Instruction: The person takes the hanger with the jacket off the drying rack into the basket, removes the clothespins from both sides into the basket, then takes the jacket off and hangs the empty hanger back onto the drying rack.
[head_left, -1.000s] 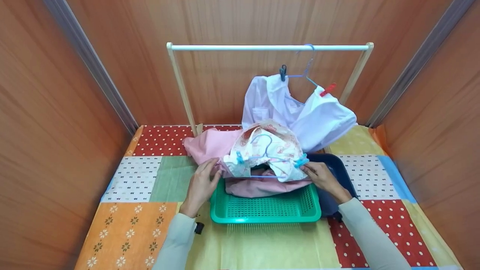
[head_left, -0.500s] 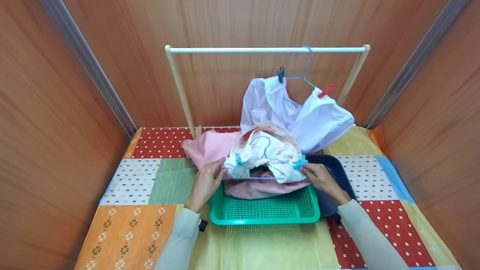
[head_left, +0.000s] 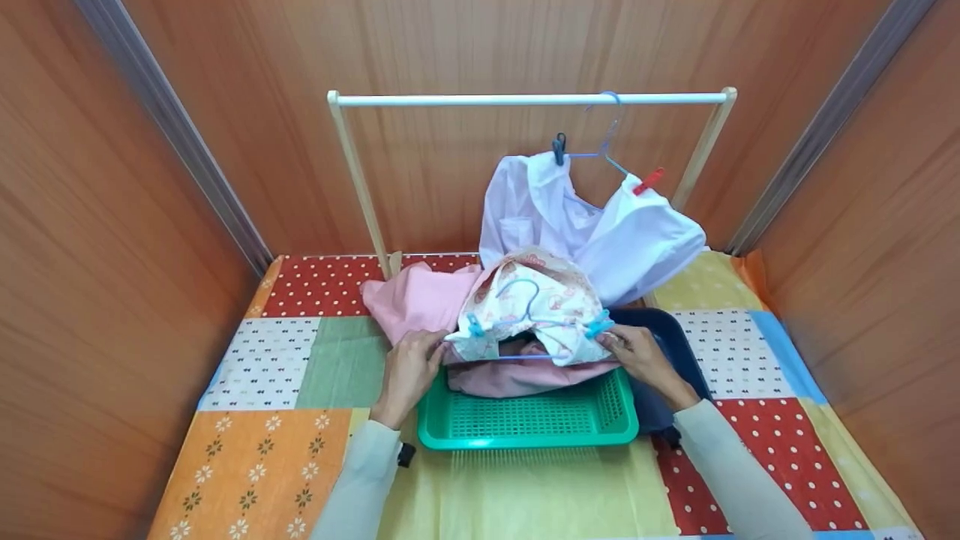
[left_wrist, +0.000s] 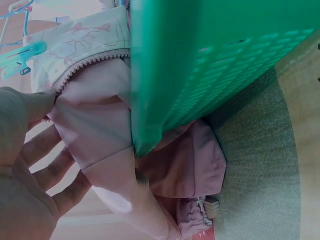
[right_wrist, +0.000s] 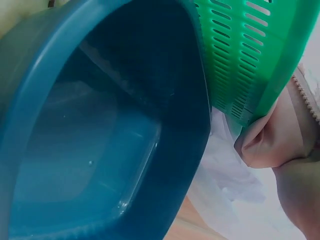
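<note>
A pink zip jacket [head_left: 424, 296] with a white printed lining [head_left: 551, 271] lies over the green basket [head_left: 525, 441]. A purple-blue hanger [head_left: 536, 296] stands at its opening, with a light blue clothespin [head_left: 474, 325] on the left side and another clothespin [head_left: 598, 325] on the right. My left hand [head_left: 409, 375] pinches the jacket's left edge just below its clothespin. In the left wrist view, the thumb lies at the zipper teeth [left_wrist: 92, 61] and the fingers are partly behind the cloth. My right hand [head_left: 643, 358] pinches the right edge beside the other clothespin.
Behind the jacket, a white shirt [head_left: 529, 195] hangs from a rack [head_left: 450, 100], clipped with a black and a red clothespin [head_left: 649, 181]. A dark blue basin [right_wrist: 195, 85] stands against the basket's right side. A patchwork cloth [head_left: 285, 480] covers the table between wooden walls.
My left hand has shifted from the pink cloth onto the lined edge below the left clothespin. The right hand stays at its edge. The head view has shifted slightly.
</note>
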